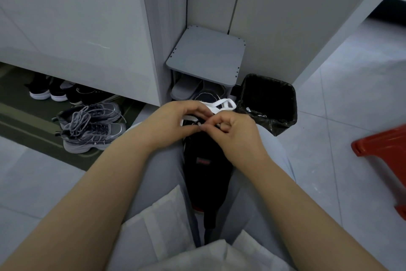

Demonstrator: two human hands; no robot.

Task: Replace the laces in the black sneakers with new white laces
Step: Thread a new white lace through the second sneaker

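Black sneaker (205,149), in the head view, lies wedged lengthwise between the person's thighs (162,167), toe toward 12 o'clock and tongue label toward 6. Both hands meet over its front. The left hand (175,121) curls over the upper from 9 o'clock. The right hand (237,136) pinches the white lace (222,103) near its tip from 3 o'clock. Which eyelet is being fed I cannot tell, because the fingers hide it.

Risks, as I judge them:
- The pinch on the tip is small, so the tip could slip or miss the eyelet.
- The lace is flat and could go through twisted.
- Only the legs hold the sneaker, so a hard pull could roll it or tip it off the lap.
- A slack loop of lace hangs past the toe, close to the open waste bin (283,125) at 1 o'clock. It could drop in, or catch on the grey shoe rack (206,57) at 12.

Room to move is tight ahead, where the rack and bin crowd the toe. At 9 o'clock, grey trainers (92,125) sit on a mat (26,125), well apart. At 3 o'clock there is bare tiled floor (329,138) as far as a red stool (384,145). The freest direction for drawing the lace through looks to be back toward 6, or out toward 3.
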